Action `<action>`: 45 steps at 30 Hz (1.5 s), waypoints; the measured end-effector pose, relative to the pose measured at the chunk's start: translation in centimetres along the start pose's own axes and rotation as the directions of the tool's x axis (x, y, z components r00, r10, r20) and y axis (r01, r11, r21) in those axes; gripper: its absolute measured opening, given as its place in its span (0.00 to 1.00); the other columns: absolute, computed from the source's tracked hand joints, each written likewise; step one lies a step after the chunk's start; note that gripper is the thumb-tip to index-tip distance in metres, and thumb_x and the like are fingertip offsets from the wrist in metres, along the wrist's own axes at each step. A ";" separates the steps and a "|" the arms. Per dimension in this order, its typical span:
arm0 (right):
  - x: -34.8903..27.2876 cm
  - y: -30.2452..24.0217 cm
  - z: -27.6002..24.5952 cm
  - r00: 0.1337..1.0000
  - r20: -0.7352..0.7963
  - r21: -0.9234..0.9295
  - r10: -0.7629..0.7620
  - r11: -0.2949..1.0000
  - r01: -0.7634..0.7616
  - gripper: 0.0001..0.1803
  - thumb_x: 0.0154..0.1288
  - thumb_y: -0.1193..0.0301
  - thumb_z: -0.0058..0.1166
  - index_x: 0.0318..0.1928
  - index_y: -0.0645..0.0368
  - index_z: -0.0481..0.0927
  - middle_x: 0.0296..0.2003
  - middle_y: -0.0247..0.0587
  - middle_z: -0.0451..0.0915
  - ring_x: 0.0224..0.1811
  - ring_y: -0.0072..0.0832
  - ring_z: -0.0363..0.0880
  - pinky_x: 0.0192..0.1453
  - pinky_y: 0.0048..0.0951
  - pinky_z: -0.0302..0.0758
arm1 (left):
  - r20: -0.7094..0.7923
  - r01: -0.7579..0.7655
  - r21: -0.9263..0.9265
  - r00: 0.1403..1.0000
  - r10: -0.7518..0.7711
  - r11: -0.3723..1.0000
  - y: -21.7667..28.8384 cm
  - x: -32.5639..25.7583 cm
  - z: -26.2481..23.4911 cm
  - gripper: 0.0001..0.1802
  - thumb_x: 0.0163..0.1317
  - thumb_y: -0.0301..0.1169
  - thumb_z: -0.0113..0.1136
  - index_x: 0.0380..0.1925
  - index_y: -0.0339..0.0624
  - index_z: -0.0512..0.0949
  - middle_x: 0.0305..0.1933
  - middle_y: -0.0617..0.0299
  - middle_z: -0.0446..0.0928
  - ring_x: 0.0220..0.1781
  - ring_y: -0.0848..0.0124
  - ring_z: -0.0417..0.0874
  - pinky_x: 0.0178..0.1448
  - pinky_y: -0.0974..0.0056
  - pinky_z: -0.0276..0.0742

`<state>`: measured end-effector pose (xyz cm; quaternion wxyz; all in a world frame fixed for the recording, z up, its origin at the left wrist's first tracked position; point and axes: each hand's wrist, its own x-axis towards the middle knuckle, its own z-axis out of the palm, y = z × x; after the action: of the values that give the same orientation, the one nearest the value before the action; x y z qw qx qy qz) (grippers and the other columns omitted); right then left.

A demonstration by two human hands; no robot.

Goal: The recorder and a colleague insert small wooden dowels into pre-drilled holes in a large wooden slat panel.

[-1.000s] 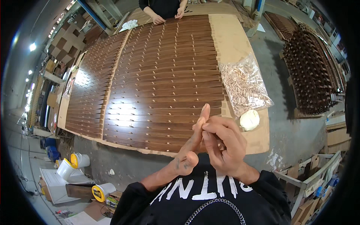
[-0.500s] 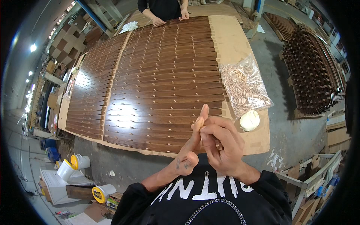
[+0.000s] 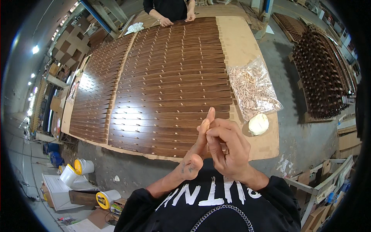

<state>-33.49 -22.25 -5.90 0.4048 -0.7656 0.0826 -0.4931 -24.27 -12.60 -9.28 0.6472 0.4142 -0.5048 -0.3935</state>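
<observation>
My left hand (image 3: 194, 156) is held up over the near edge of the table, seen from its thumb side, with the fingers stretched out. My right hand (image 3: 233, 149) meets it at the fingers, its thumb and forefinger pinched together against a left finger. Whatever may lie in that pinch is hidden or too small to make out. Beyond my hands lie rows of dark brown wooden strips (image 3: 162, 83), with short pale dowels (image 3: 179, 91) standing along them. A clear plastic bag of wooden dowels (image 3: 255, 87) rests to the right, beside a round cream-coloured lump (image 3: 258, 124).
The strips lie on a table with a pale board top (image 3: 241, 34). A co-worker's hands (image 3: 166, 22) are at the far edge, near a crumpled white cloth (image 3: 135, 28). White buckets with yellow lids (image 3: 84, 166) stand at the lower left. Stacked brown slats (image 3: 322, 73) stand on the right.
My hands stay together in nearly the same pose. At the far edge, the co-worker's hands have shifted slightly.
</observation>
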 end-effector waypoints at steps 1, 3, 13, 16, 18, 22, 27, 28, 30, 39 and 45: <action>0.0 0.0 -0.2 1.000 -0.001 0.000 0.003 1.000 -0.003 0.08 0.64 0.84 0.55 0.43 0.66 0.76 0.41 0.49 0.78 0.36 0.29 0.80 0.33 0.23 0.77 | 0.015 -0.001 -0.057 1.000 0.002 0.998 0.0 0.1 0.0 0.52 0.62 0.71 0.26 0.75 0.47 0.29 0.79 0.49 0.21 0.80 0.52 0.29 0.78 0.49 0.32; 0.2 -0.2 -0.7 0.999 0.016 0.013 0.040 0.999 -0.040 0.07 0.65 0.83 0.54 0.44 0.66 0.75 0.41 0.49 0.78 0.33 0.27 0.80 0.31 0.20 0.75 | 0.027 0.002 -0.114 1.000 0.002 0.993 -0.1 0.4 0.0 0.51 0.63 0.70 0.25 0.75 0.48 0.29 0.79 0.50 0.21 0.80 0.52 0.29 0.78 0.49 0.32; 1.9 0.2 -1.8 0.998 -0.021 -0.011 0.062 0.998 -0.063 0.10 0.61 0.84 0.59 0.44 0.68 0.79 0.35 0.48 0.82 0.29 0.26 0.81 0.31 0.21 0.77 | 0.047 0.035 -0.111 0.998 -0.030 0.993 0.0 1.6 0.0 0.51 0.59 0.74 0.22 0.75 0.60 0.33 0.79 0.49 0.23 0.81 0.54 0.29 0.79 0.50 0.31; 2.3 0.3 -2.2 1.000 -0.013 -0.075 0.016 0.997 -0.016 0.10 0.58 0.85 0.61 0.42 0.67 0.79 0.34 0.48 0.82 0.30 0.31 0.82 0.32 0.25 0.78 | 0.068 0.009 0.124 0.998 -0.017 0.992 0.0 1.5 -1.1 0.52 0.58 0.75 0.25 0.76 0.57 0.35 0.78 0.48 0.22 0.80 0.53 0.27 0.79 0.50 0.32; 2.3 0.3 -2.3 1.000 0.006 -0.123 -0.002 0.992 0.002 0.10 0.57 0.85 0.61 0.41 0.67 0.79 0.33 0.47 0.82 0.30 0.32 0.82 0.32 0.25 0.78 | 0.081 -0.003 0.214 0.997 -0.015 0.977 0.2 1.5 -1.6 0.53 0.58 0.74 0.26 0.76 0.55 0.36 0.78 0.47 0.21 0.80 0.53 0.26 0.79 0.50 0.32; 2.5 0.4 -2.5 0.995 0.100 -0.192 0.001 0.981 0.018 0.09 0.56 0.85 0.59 0.38 0.65 0.76 0.32 0.45 0.81 0.28 0.32 0.80 0.29 0.26 0.76 | 0.061 -0.083 0.453 0.996 0.062 0.888 0.4 1.6 -2.1 0.50 0.62 0.71 0.28 0.75 0.50 0.44 0.78 0.41 0.27 0.80 0.49 0.28 0.78 0.48 0.31; 2.4 1.1 -2.1 0.994 0.094 -0.158 -0.059 0.985 0.073 0.10 0.55 0.84 0.58 0.37 0.64 0.73 0.28 0.42 0.77 0.23 0.29 0.77 0.23 0.26 0.72 | 0.045 -0.149 0.503 0.988 0.147 0.851 0.1 1.4 -2.2 0.45 0.67 0.66 0.33 0.73 0.45 0.54 0.78 0.38 0.33 0.79 0.40 0.30 0.76 0.41 0.31; 2.3 1.1 -2.0 0.995 0.090 -0.153 -0.030 0.987 0.044 0.09 0.56 0.84 0.56 0.37 0.63 0.72 0.28 0.43 0.78 0.24 0.31 0.77 0.26 0.27 0.73 | 0.051 -0.173 0.503 0.984 0.170 0.847 -0.2 1.4 -2.3 0.45 0.67 0.66 0.33 0.73 0.45 0.54 0.78 0.38 0.33 0.79 0.40 0.30 0.76 0.41 0.30; 2.5 1.3 -1.9 0.993 0.092 -0.156 -0.080 0.983 0.094 0.10 0.55 0.84 0.57 0.36 0.64 0.71 0.28 0.42 0.77 0.23 0.30 0.76 0.23 0.26 0.72 | 0.052 -0.194 0.509 0.979 0.195 0.839 -0.1 1.3 -2.3 0.44 0.67 0.65 0.34 0.73 0.45 0.55 0.78 0.38 0.33 0.79 0.40 0.29 0.76 0.40 0.30; 1.8 0.3 -2.4 0.990 0.144 0.053 -0.004 0.999 -0.003 0.08 0.59 0.82 0.55 0.39 0.65 0.72 0.29 0.43 0.77 0.25 0.29 0.78 0.28 0.25 0.75 | -0.005 -0.137 0.400 0.988 0.152 0.906 0.2 1.3 -1.9 0.46 0.67 0.66 0.29 0.74 0.44 0.50 0.78 0.38 0.31 0.80 0.44 0.29 0.77 0.44 0.30; 1.8 0.3 -2.1 0.989 0.089 0.003 0.116 0.993 -0.117 0.10 0.62 0.84 0.55 0.44 0.67 0.76 0.34 0.47 0.81 0.31 0.30 0.83 0.33 0.25 0.77 | -0.011 -0.157 0.304 0.986 0.168 0.940 -0.7 1.2 -1.8 0.49 0.65 0.69 0.21 0.75 0.44 0.46 0.78 0.38 0.31 0.80 0.44 0.32 0.78 0.47 0.31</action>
<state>-34.23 -24.53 -4.51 0.4390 -0.7790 0.1072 -0.4347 -22.32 -13.75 -9.81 0.6157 0.4724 -0.5794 -0.2490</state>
